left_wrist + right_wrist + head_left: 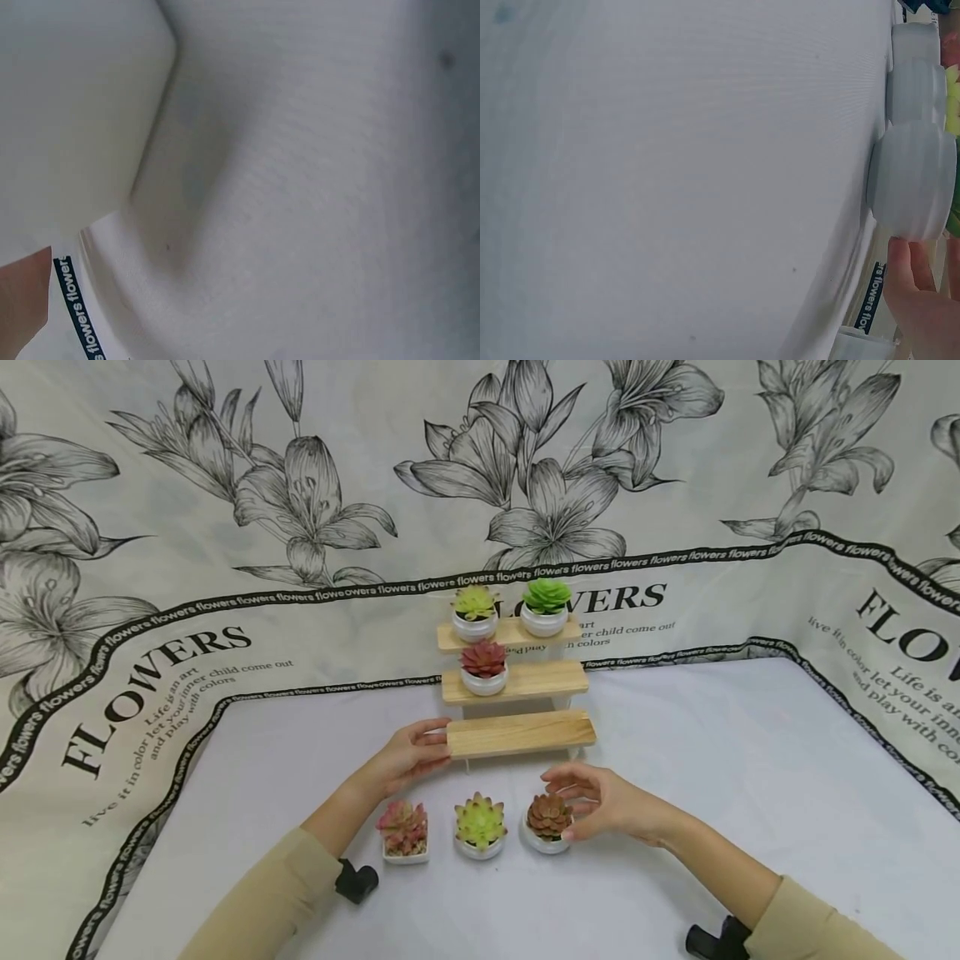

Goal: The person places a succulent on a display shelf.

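Observation:
My left hand (411,753) holds the left end of the lowest wooden shelf (521,735) of a three-step plant stand. In the left wrist view only a sliver of that hand shows. My right hand (611,802) curves round the right side of a brown potted succulent (549,816) on the table, thumb in front and fingers behind. In the right wrist view its white pot (913,184) meets a fingertip. Left of it stand a yellow-green succulent (480,822) in a round pot and a pink succulent (405,829) in a square pot.
The top shelf (498,631) bears a yellow-green succulent (474,612) and a bright green one (547,606). A red succulent (483,667) sits on the left of the middle shelf (547,681). A flower-printed cloth (360,635) hangs behind the white table (712,760).

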Tool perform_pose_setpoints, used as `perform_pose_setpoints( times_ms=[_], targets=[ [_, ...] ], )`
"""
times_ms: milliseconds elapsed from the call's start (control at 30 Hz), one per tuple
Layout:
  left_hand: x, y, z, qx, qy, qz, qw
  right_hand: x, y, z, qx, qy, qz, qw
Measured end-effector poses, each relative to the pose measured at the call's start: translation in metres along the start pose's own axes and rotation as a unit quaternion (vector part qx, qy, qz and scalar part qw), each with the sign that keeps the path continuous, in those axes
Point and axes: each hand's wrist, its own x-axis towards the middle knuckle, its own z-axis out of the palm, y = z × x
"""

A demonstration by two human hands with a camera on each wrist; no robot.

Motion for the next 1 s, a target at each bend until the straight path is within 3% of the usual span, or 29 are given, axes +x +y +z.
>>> perform_pose_setpoints(
  times_ms=[267,567,1000],
  targets=[
    [-0.0016,-0.0006,-0.0006,-0.002,0.001,-0.001,1.0,0.0051,0.0084,0.0049,-0.022,-0.006,0.032,0.999],
    [0.0004,-0.0009,0.0005,0.0,0.004,0.001,1.0,0.0082,0.0092,0.0071,0.0,-0.024,0.028,0.999],
    [-0.0002,0.0004,0.0022,-0.005,0.007,-0.003,1.0,0.0083,0.0069,0.0077,-0.016,0.005,0.02,1.0]
  ],
)
